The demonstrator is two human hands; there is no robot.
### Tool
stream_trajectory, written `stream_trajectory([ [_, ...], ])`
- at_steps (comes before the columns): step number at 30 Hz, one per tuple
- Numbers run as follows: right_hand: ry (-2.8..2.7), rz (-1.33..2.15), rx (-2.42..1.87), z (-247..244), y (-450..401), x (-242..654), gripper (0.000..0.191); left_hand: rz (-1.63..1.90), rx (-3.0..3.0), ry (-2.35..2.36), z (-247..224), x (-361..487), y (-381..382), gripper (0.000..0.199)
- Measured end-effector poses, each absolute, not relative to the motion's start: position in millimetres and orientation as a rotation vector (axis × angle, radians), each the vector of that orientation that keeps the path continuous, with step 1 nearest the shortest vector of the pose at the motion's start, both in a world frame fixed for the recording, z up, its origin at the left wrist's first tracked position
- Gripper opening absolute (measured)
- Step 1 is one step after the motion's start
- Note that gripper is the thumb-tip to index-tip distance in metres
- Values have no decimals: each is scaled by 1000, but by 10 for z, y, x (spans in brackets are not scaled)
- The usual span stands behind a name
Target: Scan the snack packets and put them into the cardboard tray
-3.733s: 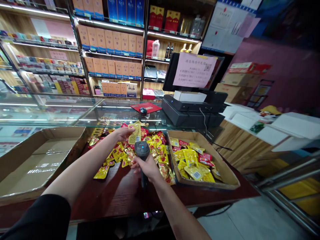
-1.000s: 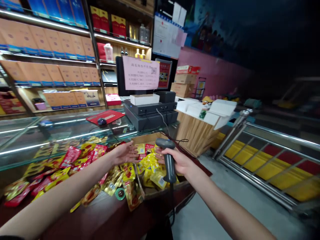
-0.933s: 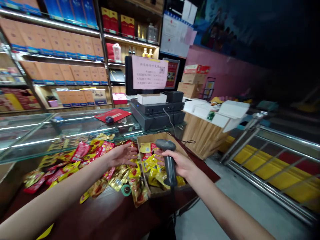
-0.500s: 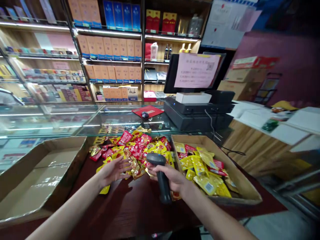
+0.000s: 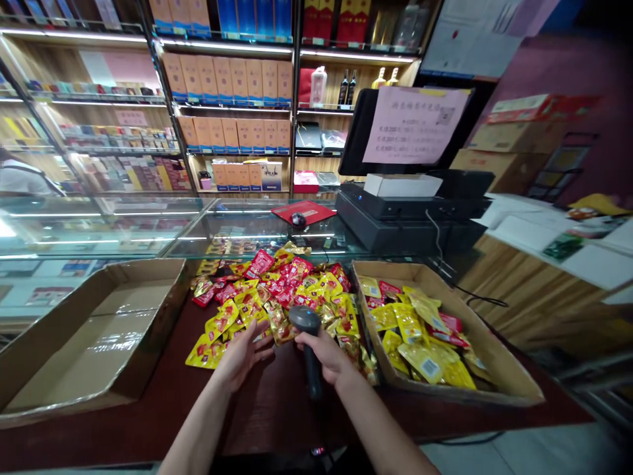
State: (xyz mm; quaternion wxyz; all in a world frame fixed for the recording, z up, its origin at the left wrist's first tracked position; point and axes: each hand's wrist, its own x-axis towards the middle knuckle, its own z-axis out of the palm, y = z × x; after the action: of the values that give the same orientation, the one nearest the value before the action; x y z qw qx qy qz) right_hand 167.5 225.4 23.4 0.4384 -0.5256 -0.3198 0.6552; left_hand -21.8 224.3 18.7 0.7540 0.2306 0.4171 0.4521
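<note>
My right hand [image 5: 324, 354] is wrapped round the handle of a black barcode scanner [image 5: 310, 363], its head pointing away from me over the near edge of a heap of snack packets [image 5: 297, 280]. These small packets are red, yellow and gold and lie in a loose pile. My left hand [image 5: 246, 353] is open, fingers spread, with nothing in it, at the pile's near left side beside some yellow packets [image 5: 221, 323]. Right of the pile, a cardboard tray [image 5: 499, 353] holds several more yellow and red packets [image 5: 420, 333].
On the left lies a cardboard tray [image 5: 99, 336] with a bare bottom. Behind the pile are a glass counter [image 5: 237, 224], a mouse [image 5: 298, 219] on a red mat [image 5: 316, 211], and a monitor [image 5: 359, 132] above a black till [image 5: 395, 224]. A person [image 5: 27, 178] is at far left.
My left hand has drawn back towards me, leaving more yellow packets in sight. The scanner stays in my right hand, which has shifted slightly. The whole view has turned a little.
</note>
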Motion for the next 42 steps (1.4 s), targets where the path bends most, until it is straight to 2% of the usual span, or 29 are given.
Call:
stream_trajectory([
  [6,-670,1653,-1270,217,2230,1689,22,1092,558,1080,155,-172,2192,39],
  [11,-625,1730,-1137,242,2159,1674,22,921,726,1093,195,-83,2117,43],
  [15,-687,1792,-987,278,2106,1633,20,917,840,1067,172,21,2102,46],
  [21,-684,1828,-913,303,2078,1638,19,1009,822,1065,63,-52,2205,37],
  [29,-719,1703,-1084,302,2077,1676,29,892,701,977,141,-129,2333,29],
  [36,-808,1633,-1188,359,2063,1733,15,832,905,1008,229,9,2550,33],
  [42,-937,1521,-1159,603,2102,1828,28,718,1027,1045,390,29,2918,37],
])
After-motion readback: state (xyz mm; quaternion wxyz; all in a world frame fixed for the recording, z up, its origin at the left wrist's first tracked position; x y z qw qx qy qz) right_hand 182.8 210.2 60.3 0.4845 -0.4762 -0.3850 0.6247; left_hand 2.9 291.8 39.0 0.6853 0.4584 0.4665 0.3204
